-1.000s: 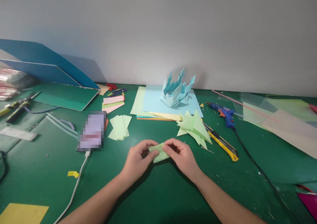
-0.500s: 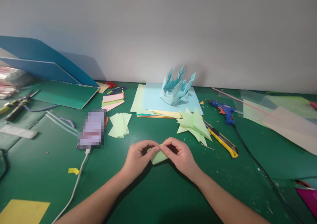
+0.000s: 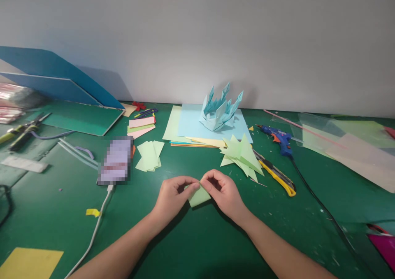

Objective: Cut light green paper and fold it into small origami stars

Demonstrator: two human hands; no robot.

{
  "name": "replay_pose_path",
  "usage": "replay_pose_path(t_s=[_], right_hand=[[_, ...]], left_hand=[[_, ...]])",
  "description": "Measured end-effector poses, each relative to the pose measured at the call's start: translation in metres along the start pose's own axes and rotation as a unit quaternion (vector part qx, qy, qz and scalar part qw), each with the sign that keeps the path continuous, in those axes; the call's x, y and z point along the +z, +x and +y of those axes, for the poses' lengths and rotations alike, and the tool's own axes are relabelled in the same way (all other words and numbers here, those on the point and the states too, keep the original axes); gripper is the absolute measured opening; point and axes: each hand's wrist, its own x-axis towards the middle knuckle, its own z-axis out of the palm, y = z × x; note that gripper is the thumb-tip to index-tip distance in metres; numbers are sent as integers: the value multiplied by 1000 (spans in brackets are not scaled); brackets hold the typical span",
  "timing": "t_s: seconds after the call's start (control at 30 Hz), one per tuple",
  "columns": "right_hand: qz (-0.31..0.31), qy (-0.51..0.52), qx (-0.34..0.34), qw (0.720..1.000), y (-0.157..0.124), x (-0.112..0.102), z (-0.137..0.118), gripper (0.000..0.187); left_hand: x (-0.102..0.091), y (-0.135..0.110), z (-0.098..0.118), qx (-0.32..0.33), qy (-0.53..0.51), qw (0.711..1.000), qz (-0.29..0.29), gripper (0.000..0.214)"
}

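Both hands pinch a small light green paper piece (image 3: pixel 199 196) just above the green table mat (image 3: pixel 197 238). My left hand (image 3: pixel 173 198) grips its left edge with thumb and fingers closed. My right hand (image 3: pixel 224 192) grips the top right edge the same way. The fingertips of both hands almost meet over the paper's upper fold. A heap of folded green paper triangles (image 3: pixel 240 155) lies just beyond my right hand. A small stack of green paper strips (image 3: pixel 149 155) lies beyond my left hand.
A light blue folded paper crown (image 3: pixel 220 108) stands on coloured sheets (image 3: pixel 185 126) at the back. A yellow utility knife (image 3: pixel 277 176) and blue glue gun (image 3: pixel 279 141) lie to the right. A phone (image 3: pixel 115 160) with white cable lies left. Pliers (image 3: pixel 21 131) and boards sit far left.
My fingertips have drawn closer together over the green paper, folding its top edge down. The hands stay in the same spot on the mat.
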Motion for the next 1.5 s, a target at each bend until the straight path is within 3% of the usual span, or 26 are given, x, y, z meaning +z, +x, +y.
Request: replay_pose_path(t_s=[0.23, 0.53, 0.8, 0.9, 1.07, 1.3, 1.5], right_hand=[[26, -5, -5, 1000, 1, 0, 3, 20], [8, 10, -3, 1000, 1, 1, 2, 20], [-23, -28, 13, 999, 2, 2, 1, 24], [-7, 2, 39, 999, 2, 1, 4, 30], [52, 128, 96, 986, 5, -2, 8, 38], [83, 161, 76, 981, 3, -1, 5, 39], [97, 140, 49, 984, 2, -1, 4, 33]], left_hand=[[1, 1, 0, -7, 18, 1000, 2, 24], [1, 1, -1, -10, -14, 1000, 21, 20], [-3, 5, 0, 84, -25, 995, 40, 13], [-1, 4, -1, 80, -52, 995, 38, 11], [7, -1, -2, 86, -167, 982, 36, 30], [8, -3, -1, 190, -74, 978, 49, 7], [6, -1, 0, 154, -52, 985, 65, 5]])
